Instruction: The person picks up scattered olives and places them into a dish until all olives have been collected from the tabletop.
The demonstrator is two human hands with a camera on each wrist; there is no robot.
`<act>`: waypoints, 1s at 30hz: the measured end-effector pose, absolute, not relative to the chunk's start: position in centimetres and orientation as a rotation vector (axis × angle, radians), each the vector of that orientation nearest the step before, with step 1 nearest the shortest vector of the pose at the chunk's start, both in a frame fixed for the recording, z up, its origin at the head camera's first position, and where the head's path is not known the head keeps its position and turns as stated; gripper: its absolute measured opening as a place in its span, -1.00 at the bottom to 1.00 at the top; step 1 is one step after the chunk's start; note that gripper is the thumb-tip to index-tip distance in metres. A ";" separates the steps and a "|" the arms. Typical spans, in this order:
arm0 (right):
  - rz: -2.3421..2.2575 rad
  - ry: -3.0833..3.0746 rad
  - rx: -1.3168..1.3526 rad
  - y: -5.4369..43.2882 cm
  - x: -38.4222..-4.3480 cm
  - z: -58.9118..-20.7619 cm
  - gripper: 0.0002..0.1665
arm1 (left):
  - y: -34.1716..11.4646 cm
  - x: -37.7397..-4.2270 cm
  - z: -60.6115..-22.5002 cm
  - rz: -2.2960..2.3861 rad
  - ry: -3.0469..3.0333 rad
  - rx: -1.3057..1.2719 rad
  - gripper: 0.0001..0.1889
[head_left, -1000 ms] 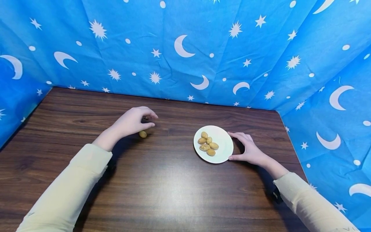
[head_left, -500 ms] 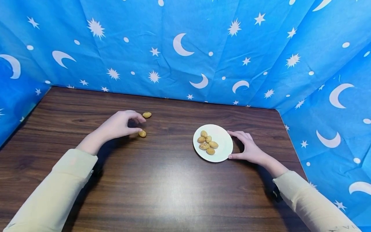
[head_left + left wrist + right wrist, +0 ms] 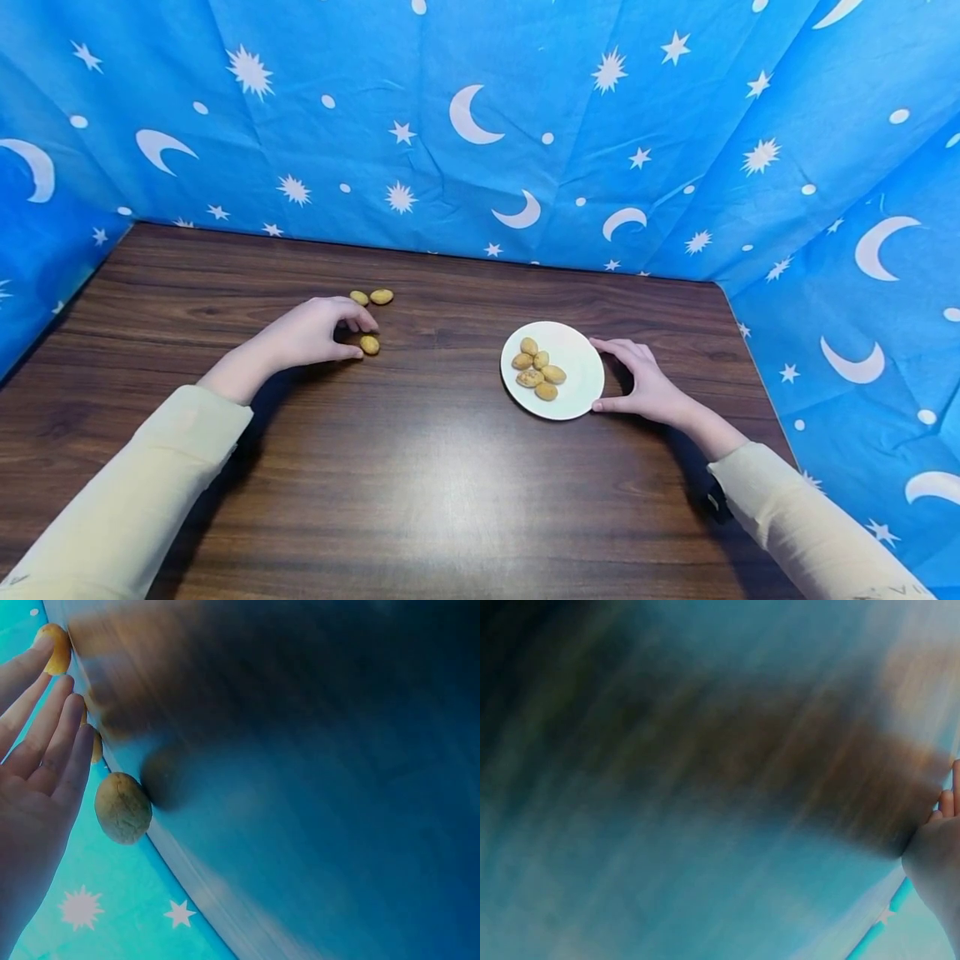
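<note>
My left hand [image 3: 311, 333] is low over the table, thumb and fingers parted around a small yellow-brown potato [image 3: 370, 344]; no firm pinch shows. Two more potatoes lie just beyond its fingers, one [image 3: 359, 297] partly behind the hand and one [image 3: 382, 297] to its right. In the left wrist view a potato [image 3: 124, 808] sits beside the little-finger side, and another [image 3: 54, 649] is at the fingertips. My right hand [image 3: 637, 383] holds the right rim of a white plate [image 3: 581, 375] between thumb and fingers. Several potatoes [image 3: 553, 375] rest on the plate's left half.
The brown wood-grain table [image 3: 450, 483] spans the area beneath both hands. A blue cloth [image 3: 420, 158] with white moons and stars hangs along its back and sides. The right wrist view is mostly blurred tabletop, with part of the hand at its right edge.
My left hand first drew back to the left and uncovered potatoes beyond it, then lowered slightly around the nearer potato. The right hand and plate stay in place.
</note>
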State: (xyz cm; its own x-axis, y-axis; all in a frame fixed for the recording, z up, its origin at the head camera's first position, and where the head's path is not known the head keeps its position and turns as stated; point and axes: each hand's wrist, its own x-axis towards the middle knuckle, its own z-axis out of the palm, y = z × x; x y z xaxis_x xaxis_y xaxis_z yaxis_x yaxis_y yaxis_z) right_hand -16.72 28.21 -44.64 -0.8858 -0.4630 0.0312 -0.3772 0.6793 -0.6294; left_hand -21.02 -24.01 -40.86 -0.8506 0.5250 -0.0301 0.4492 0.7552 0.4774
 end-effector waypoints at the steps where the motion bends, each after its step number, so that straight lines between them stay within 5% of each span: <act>1: -0.990 2.756 -0.696 28.2 -16.7 -44.7 0.12 | -24.0 -21.1 -40.9 0.692 2.786 0.787 -0.68; 30: -1.009 2.760 -0.718 28.2 -16.8 -45.0 0.13 | -21.6 -21.7 -40.8 0.639 2.835 0.764 -0.88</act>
